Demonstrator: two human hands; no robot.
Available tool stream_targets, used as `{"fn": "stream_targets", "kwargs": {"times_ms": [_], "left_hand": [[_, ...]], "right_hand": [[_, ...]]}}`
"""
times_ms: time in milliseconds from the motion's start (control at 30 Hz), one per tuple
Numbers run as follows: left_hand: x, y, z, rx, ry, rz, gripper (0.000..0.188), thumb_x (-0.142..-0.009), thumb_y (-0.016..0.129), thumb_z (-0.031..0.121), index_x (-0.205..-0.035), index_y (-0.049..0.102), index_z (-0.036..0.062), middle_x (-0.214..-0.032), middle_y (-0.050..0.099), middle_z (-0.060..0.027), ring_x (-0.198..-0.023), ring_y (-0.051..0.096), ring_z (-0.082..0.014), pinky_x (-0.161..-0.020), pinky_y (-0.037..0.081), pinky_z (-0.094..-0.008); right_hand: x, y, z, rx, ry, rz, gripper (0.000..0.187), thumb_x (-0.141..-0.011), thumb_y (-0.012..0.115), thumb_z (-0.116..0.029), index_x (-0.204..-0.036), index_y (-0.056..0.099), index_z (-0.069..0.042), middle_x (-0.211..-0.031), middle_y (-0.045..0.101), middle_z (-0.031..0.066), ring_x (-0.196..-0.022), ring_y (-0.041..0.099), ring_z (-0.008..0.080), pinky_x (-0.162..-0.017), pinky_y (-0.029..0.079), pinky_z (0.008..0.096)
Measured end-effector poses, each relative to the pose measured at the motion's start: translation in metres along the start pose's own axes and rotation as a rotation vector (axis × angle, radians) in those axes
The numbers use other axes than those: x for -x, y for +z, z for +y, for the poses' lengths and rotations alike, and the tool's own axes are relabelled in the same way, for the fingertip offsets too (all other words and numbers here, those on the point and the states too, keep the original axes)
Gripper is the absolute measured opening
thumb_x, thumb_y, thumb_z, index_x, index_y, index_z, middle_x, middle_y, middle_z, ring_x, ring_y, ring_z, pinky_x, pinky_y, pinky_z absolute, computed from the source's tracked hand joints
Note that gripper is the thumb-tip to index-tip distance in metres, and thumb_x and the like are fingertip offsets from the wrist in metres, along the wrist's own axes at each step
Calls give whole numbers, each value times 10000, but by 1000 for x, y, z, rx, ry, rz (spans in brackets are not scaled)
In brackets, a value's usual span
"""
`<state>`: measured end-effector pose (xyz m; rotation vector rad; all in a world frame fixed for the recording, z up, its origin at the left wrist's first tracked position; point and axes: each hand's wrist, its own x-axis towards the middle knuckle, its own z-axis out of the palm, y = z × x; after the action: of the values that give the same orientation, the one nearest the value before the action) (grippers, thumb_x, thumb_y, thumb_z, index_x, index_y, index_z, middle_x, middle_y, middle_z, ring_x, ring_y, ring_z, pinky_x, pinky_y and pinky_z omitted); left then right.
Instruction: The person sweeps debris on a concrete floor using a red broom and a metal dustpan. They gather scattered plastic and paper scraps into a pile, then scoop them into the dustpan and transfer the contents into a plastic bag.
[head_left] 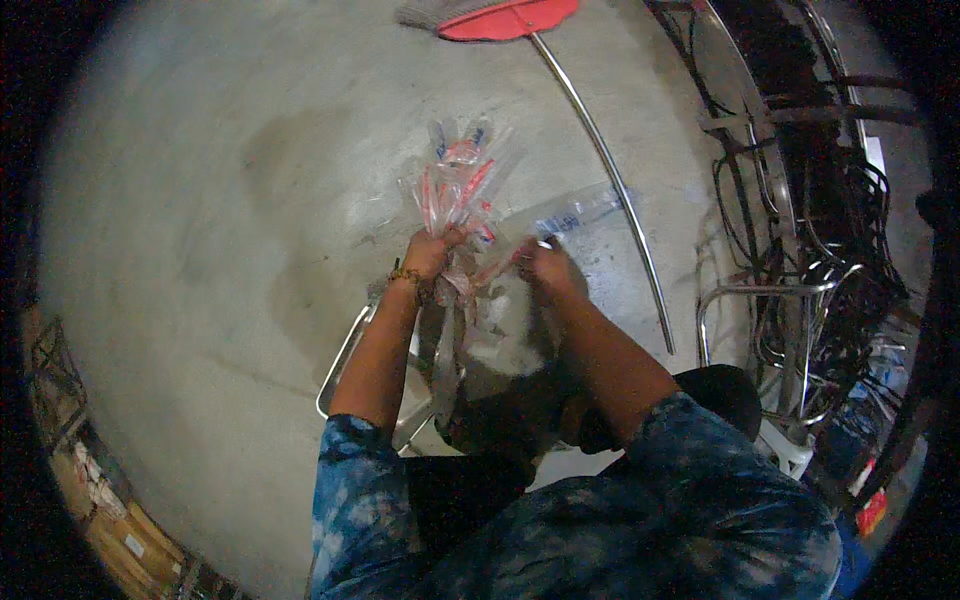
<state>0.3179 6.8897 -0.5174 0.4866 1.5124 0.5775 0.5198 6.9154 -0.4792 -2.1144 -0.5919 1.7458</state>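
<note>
Bundle: I saw clear plastic bags [455, 195] fanning up from the left hand [428, 255], over the floor [250, 210].
Left fingers: wrapped around the bundle.
Right hand [545, 264]: beside a blue-printed bag [578, 212]; through blur I couldn't tell whether its fingers pinched it.
Handling: I judged a firm left grip and gentle right-hand movements best.
Hidden: plastic below the left hand faded into shadow.

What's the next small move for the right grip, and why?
Probably ease the right grip toward the left grip: the left closes around a bunch of clear, red-marked plastic film, while a clear, blue-marked plastic strip extends apart from it, by the right.
</note>
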Motion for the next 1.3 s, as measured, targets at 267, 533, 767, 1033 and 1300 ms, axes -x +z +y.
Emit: {"fn": "stream_targets", "kwargs": {"times_ms": [267, 533, 767, 1033, 1300], "left_hand": [[15, 17, 12, 348, 134, -240, 573, -797, 734, 428, -1218, 592, 66, -1125, 631, -67, -1029, 586, -221, -894, 468, -355], [11, -61, 4, 561, 215, 76, 254, -815, 684, 155, -1004, 622, -2, -842, 651, -58, -729, 625, -164, -562, 516, -282], [24, -76, -2, 418, 185, 187, 352, -816, 615, 134, -1142, 587, 7, -950, 655, -72, -780, 647, -201, -656, 541, -322], [31, -112, 8, 589, 302, 315, 387, -765, 648, 98, -1121, 562, -26, -939, 616, -87, -782, 629, -208, -623, 530, -347], [38, -129, 20, 602, 425, 240, 408, -860, 581, 162, -1235, 550, 5, -1074, 643, -104, -882, 644, -231, -750, 559, -349]], "right_hand": [[-10, 27, 14, 751, -947, -328, 277, -827, 574, -182, -1056, 635, -38, -950, 665, 218, -902, 640, 385, -819, 501, 443], [-58, -68, 33, 1048, -801, 384, 526, -794, 663, -317, -1225, 512, -54, -1133, 555, 211, -1009, 568, 407, -817, 515, 485], [-87, -75, 58, 1177, -763, 399, 705, -711, 786, -330, -1266, 438, -70, -1169, 474, 211, -1043, 519, 406, -851, 473, 467], [-43, -44, 56, 941, -536, -130, 536, -729, 788, -320, -1105, 560, -14, -1007, 632, 196, -955, 616, 312, -820, 490, 420], [42, 41, 152, 719, -517, -647, 432, -807, 730, -277, -1109, 565, -15, -1030, 607, 174, -956, 608, 302, -833, 486, 411]]}}
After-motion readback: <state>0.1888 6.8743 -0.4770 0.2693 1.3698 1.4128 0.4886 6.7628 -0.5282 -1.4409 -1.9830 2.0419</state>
